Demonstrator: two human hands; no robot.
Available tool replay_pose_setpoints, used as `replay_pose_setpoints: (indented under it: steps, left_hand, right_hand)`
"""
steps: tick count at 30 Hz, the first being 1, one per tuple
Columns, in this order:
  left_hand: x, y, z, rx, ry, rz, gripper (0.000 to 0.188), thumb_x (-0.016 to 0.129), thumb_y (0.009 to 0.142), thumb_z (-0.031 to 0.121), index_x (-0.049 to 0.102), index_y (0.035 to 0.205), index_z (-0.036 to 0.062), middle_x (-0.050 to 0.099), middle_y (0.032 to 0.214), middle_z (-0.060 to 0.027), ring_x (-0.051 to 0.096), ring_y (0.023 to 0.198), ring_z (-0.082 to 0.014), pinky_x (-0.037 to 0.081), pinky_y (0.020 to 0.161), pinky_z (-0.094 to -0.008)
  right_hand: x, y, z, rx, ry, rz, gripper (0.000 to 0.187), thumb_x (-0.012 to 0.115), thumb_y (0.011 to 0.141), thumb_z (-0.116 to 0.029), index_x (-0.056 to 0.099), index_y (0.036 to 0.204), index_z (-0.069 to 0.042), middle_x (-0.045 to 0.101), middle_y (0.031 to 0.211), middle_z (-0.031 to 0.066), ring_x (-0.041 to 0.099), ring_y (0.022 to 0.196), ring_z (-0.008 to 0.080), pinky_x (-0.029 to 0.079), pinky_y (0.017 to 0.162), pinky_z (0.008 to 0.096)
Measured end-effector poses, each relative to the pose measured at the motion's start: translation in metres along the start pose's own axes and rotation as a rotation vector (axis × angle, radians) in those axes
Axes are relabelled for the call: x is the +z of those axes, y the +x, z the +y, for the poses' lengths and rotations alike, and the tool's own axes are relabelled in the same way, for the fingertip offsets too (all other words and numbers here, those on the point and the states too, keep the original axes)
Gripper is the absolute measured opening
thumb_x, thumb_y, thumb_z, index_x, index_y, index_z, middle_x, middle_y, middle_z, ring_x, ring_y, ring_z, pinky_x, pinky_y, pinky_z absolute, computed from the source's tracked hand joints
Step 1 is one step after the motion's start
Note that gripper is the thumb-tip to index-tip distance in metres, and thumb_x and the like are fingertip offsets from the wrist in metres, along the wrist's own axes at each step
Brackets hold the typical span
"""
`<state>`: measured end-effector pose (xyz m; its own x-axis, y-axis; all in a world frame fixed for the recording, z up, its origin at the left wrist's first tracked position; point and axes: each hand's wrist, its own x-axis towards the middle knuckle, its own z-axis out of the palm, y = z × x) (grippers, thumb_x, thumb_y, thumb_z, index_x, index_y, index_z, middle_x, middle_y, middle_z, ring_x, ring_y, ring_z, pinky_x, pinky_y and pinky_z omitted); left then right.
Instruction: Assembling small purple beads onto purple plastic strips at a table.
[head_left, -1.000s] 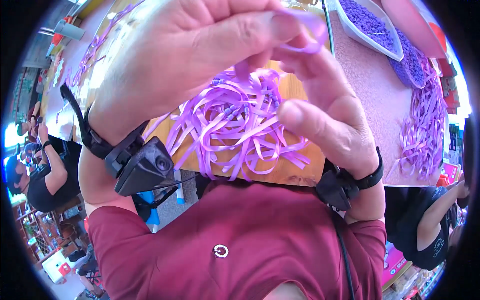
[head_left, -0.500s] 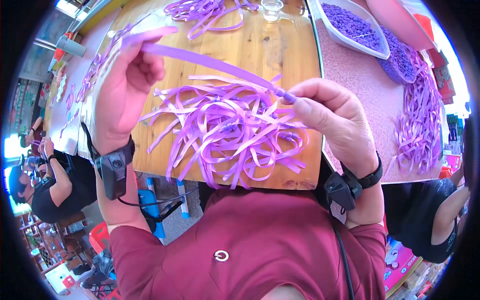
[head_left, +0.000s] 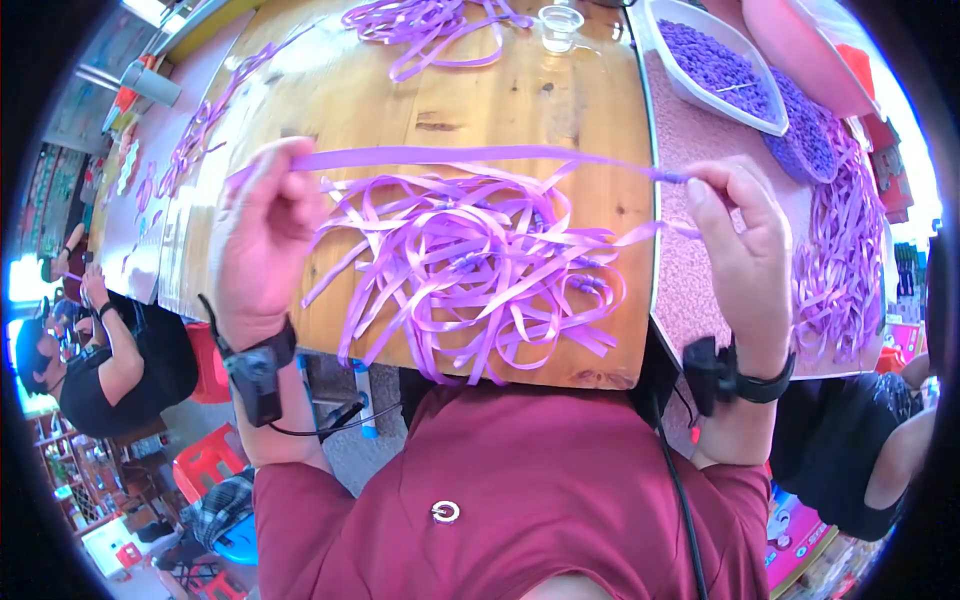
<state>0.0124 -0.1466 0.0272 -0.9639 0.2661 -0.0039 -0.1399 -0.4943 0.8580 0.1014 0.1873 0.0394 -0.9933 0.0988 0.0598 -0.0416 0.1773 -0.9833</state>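
Observation:
A purple ribbon [head_left: 450, 154] is stretched nearly level above the table, between my two hands. My left hand [head_left: 265, 245] pinches its left part between thumb and forefinger, with a short tail beyond the fingers. At the other end, my right hand [head_left: 745, 235] is closed in a pinch beside a small dark purple piece [head_left: 668, 176] on the ribbon. Below the taut ribbon lies a tangled pile of purple ribbons [head_left: 480, 270], several with similar small purple pieces on them.
The wooden table [head_left: 590, 110] carries another ribbon bundle [head_left: 425, 25] and a clear cup [head_left: 560, 27] at the far side. On the right stand a white tub [head_left: 715, 60] and a basket [head_left: 800, 125] of small purple pieces, beside heaped ribbons [head_left: 840, 250]. People sit on both sides.
My right hand has moved right, beyond the wooden table's edge, and my left hand has come down slightly. The slanted ribbon is now longer between them and nearly level.

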Motion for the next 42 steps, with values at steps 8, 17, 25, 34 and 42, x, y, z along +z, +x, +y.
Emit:
replay_pose_setpoints:
  steps: [8,17,25,34,42]
  left_hand:
    - [0.103,-0.011,-0.064,0.066,0.596,-0.289,0.016,0.050,0.086,0.009,0.059,0.095,0.0006,0.058,0.072,-0.0008,0.051,0.062,-0.0048,0.041,0.058,-0.0176]
    - [0.098,-0.011,-0.065,0.052,0.529,-0.259,0.013,0.054,0.083,0.002,0.058,0.094,-0.0008,0.058,0.075,-0.0026,0.050,0.056,-0.0034,0.041,0.050,-0.0156]
    - [0.103,-0.003,-0.056,0.014,0.601,-0.204,0.012,0.057,0.080,0.001,0.060,0.091,-0.0012,0.061,0.080,-0.0029,0.053,0.067,-0.0035,0.042,0.057,-0.0168]
    - [0.092,0.146,-0.070,0.628,1.235,-0.388,0.021,0.053,0.082,0.019,0.060,0.093,0.0025,0.057,0.093,-0.0090,0.053,0.088,-0.0191,0.041,0.076,-0.0271]
    - [0.108,0.236,-0.126,0.937,1.823,-0.215,0.037,0.053,0.071,0.041,0.061,0.098,0.0173,0.048,0.113,-0.0116,0.041,0.107,-0.0290,0.031,0.086,-0.0464]
  right_hand:
    - [0.072,-0.007,0.002,-0.163,0.244,-0.305,0.040,0.044,0.088,-0.006,0.033,0.126,-0.004,0.049,0.107,0.0051,0.045,0.098,0.0092,0.036,0.084,0.0214]
    - [0.057,0.001,0.010,-0.505,-0.297,-0.035,0.029,0.062,0.072,0.005,0.058,0.100,-0.003,0.052,0.077,0.0030,0.051,0.070,0.0082,0.041,0.059,0.0207]
    - [0.056,0.008,0.016,-0.516,-0.321,0.065,0.018,0.068,0.066,0.002,0.064,0.083,-0.003,0.052,0.067,0.0039,0.047,0.054,0.0110,0.036,0.047,0.0230]
    - [0.039,0.026,0.030,-0.094,0.160,0.157,0.007,0.060,0.080,-0.005,0.060,0.085,-0.001,0.052,0.068,-0.0058,0.044,0.062,0.0003,0.035,0.051,0.0160]
    - [0.027,0.037,0.047,0.088,0.384,0.146,0.010,0.059,0.081,-0.009,0.058,0.087,-0.001,0.056,0.075,-0.0037,0.048,0.066,0.0003,0.038,0.059,0.0146]
